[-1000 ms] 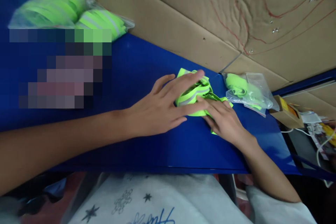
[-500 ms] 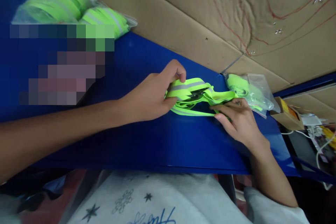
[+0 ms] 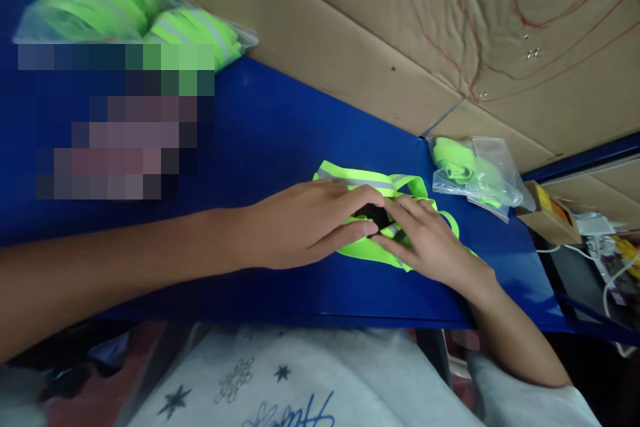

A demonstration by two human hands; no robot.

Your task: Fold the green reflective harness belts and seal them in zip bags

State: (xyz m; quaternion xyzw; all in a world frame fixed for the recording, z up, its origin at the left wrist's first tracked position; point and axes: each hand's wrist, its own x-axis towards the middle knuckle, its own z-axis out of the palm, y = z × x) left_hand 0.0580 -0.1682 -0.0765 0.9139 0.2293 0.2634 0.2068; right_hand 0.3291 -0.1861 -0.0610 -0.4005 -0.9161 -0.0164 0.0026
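Observation:
A neon green strap (image 3: 367, 178) with a grey reflective stripe lies folded in loops on the blue table (image 3: 270, 127). My left hand (image 3: 305, 223) rests on its left part. The forefinger and thumb close round a black buckle (image 3: 374, 215) in the middle of the bundle. My right hand (image 3: 427, 243) comes in from the right and covers the right part. Its fingertips pinch the strap at the same buckle. The two hands' fingertips nearly touch there. Strap loops show beyond and below the hands.
A clear plastic bag with a green strap inside (image 3: 473, 173) lies just right of the hands. Larger bags of green straps (image 3: 130, 10) sit at the far left. Cardboard sheets (image 3: 400, 27) line the table's far side. A small carton (image 3: 547, 217) and cables (image 3: 613, 273) lie off the right end.
The strap was lifted and stretched between both hands half a second ago. Now it is down on the table, with the hands drawn together over the black buckle.

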